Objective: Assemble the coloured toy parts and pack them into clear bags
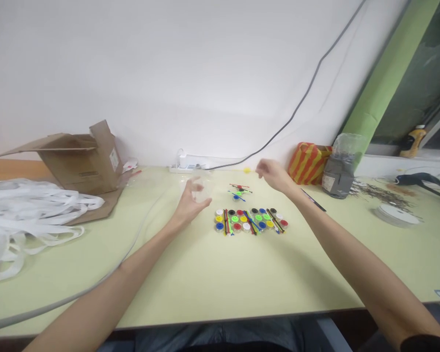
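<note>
Bare forearms (352, 259) reach over the table (190, 288). Left hand (188, 205) curls its fingers around a clear plastic cup (202, 188), held above the table; right hand (275, 176) bunches its fingers narrowly near a yellow cap (247, 170) lying on the table, whether gripping anything I cannot tell. Fumbling that thin cup could scatter the rows of colored caps (251, 220) nearby; the grey cable (58, 303) could snag an arm

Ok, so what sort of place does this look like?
Probably a small workshop or craft room: colored plastic caps set out in rows on a pale green table, a heap of white plastic strapping, and an opened cardboard box.
</note>
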A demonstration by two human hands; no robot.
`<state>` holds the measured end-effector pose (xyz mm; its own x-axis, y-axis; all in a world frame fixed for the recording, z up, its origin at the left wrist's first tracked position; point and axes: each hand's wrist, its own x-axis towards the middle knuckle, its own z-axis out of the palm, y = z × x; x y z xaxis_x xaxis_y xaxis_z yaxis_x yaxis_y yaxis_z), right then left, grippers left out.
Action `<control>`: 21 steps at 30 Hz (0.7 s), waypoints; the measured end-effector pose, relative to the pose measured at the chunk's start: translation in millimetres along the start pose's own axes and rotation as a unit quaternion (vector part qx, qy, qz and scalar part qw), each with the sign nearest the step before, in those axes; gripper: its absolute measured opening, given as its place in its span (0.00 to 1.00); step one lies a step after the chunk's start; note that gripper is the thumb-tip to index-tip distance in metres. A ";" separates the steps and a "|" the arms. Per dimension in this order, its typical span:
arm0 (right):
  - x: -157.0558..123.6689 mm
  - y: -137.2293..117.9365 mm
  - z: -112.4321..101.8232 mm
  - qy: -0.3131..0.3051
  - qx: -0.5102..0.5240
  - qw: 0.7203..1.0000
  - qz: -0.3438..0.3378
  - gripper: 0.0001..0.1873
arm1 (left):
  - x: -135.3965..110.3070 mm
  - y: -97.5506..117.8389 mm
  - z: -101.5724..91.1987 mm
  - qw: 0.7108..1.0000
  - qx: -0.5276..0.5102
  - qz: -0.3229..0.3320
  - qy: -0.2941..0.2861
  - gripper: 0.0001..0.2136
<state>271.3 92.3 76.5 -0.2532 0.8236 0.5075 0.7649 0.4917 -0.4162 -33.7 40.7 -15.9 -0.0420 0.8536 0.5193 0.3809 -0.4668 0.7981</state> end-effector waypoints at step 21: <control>7.7 -108.2 38.5 -0.113 0.072 0.944 -0.300 0.04 | 0.7 10.1 -0.8 0.993 -0.121 0.000 -0.011 0.39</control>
<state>163.8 56.4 96.4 -0.7485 0.4157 0.5167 0.3594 0.9091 -0.2108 -30.6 36.3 -7.3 -0.0206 0.8577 0.5137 0.1478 -0.5056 0.8500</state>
